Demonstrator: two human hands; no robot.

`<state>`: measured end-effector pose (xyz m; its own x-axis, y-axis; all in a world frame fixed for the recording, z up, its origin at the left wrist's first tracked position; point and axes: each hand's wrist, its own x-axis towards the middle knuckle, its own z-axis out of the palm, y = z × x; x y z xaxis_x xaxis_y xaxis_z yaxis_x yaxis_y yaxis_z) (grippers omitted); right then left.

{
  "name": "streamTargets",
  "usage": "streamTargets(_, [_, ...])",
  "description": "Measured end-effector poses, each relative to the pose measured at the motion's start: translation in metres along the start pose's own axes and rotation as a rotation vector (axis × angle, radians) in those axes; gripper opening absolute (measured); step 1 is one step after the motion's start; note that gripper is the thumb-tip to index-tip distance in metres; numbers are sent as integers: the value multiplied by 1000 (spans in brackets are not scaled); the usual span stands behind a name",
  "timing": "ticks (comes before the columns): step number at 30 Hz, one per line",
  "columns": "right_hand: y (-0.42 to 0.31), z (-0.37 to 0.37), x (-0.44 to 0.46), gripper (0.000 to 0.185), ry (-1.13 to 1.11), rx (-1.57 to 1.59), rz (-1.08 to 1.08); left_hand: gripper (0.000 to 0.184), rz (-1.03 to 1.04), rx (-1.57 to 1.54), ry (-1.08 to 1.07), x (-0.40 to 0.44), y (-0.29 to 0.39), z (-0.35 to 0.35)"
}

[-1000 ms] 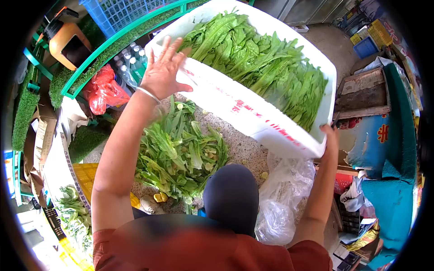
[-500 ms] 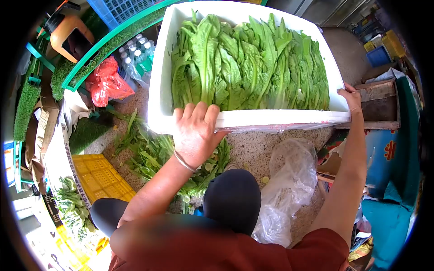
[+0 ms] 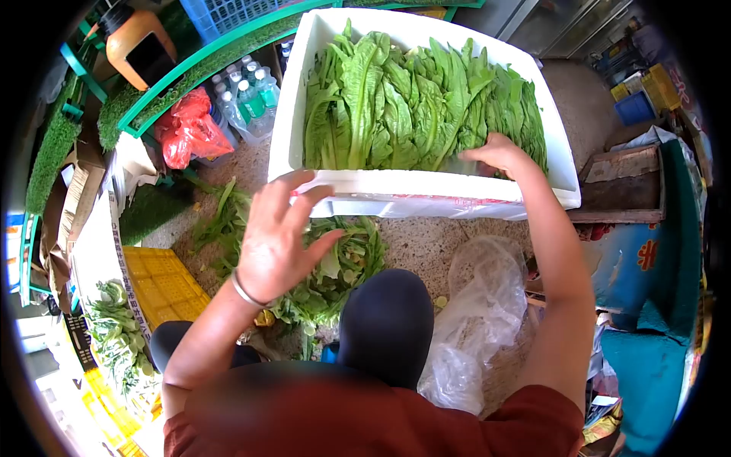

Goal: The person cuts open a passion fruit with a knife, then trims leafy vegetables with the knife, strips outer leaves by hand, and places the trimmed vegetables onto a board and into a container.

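A white foam box (image 3: pixel 285 129) stands in front of me, packed with long leafy green lettuce (image 3: pixel 415 107). My left hand (image 3: pixel 278 236) is at the box's near left corner, its fingers spread and holding nothing; whether the fingertips touch the rim I cannot tell. A metal bangle (image 3: pixel 245 289) circles that wrist. My right hand (image 3: pixel 502 156) reaches over the near rim into the right part of the box. Its thumb stretches left over the leaves, while the other fingers are partly hidden among them.
Loose lettuce leaves (image 3: pixel 335 266) lie on the floor below the box. A clear plastic bag (image 3: pixel 480 305) is crumpled by my knee. To the left are a yellow crate (image 3: pixel 164 289), a red plastic bag (image 3: pixel 190 133) and several bottles (image 3: pixel 251 95). A wooden tray (image 3: pixel 624 186) sits at the right.
My left hand has let go of the near rim and drawn back left. My right hand has left the right corner and moved into the box. The box sits more level.
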<state>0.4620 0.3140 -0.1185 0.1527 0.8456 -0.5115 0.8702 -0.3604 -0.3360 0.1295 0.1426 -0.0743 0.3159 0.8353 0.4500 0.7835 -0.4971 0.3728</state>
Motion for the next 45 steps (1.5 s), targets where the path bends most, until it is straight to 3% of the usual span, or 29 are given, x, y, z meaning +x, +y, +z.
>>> streamTargets(3, [-23, 5, -21, 76, 59, -142, 65, 48, -91, -57, -73, -25, -22, -19])
streamTargets(5, [-17, 7, -14, 45, 150, 40, 71, 43, -112, -80, -66, -41, -36, -24])
streamTargets(6, [-12, 7, -11, 45, 162, 33, 71, 41, -111, -63, -85, -48, -41, -26])
streamTargets(8, [-6, 3, -6, 28, 145, 280, 130, 34, -107, -50, -83, -57, -48, -29])
streamTargets(11, [-11, -5, -19, 29, 205, 330, 107, 32, -218, -110, -88, -71, -74, -19])
streamTargets(19, [-20, -83, -31, 22, 69, 409, 159, 29, -249, -97, -30, -83, -89, -39])
streamTargets(23, [-31, -115, -53, 20, 68, 584, 95, 27, -279, -72, -40, -88, -88, -52])
streamTargets(27, [-45, -123, -105, 13, 71, 995, -107, 26, -329, -193, -11, -93, -86, -57])
streamTargets(31, [-57, -100, -169, 14, 98, 945, -230, 28, -514, -682, -41, -100, -77, -42])
streamTargets(32, [-48, -103, -170, 18, -50, 932, -254, 27, -597, -825, -127, -100, -70, -42])
streamTargets(34, [-71, -75, -208, 25, -51, 958, -282, 26, -689, -1294, -224, -95, -53, -42])
streamTargets(36, [-100, -43, -245, 41, -137, 942, -420, 37, -651, -1475, -310, -91, -37, -47])
streamTargets(38, [-127, -9, -265, 57, -252, 870, -604, 68, -575, -1791, -323, -92, -20, -55])
streamTargets(39, [-146, 11, -277, 54, -249, 883, -611, 76, -513, -1980, -293, -97, -17, -55])
streamTargets(41, [-173, 45, -274, 47, -452, 767, -692, 72, -348, -2223, -95, -104, -4, -66])
streamTargets(43, [-194, 78, -250, 39, -580, 706, -744, 65, -543, -2233, 174, -109, -9, -79])
streamTargets(45, [-219, 105, -250, 37, -371, 740, -751, 47, -607, -2030, 304, -119, -49, -82])
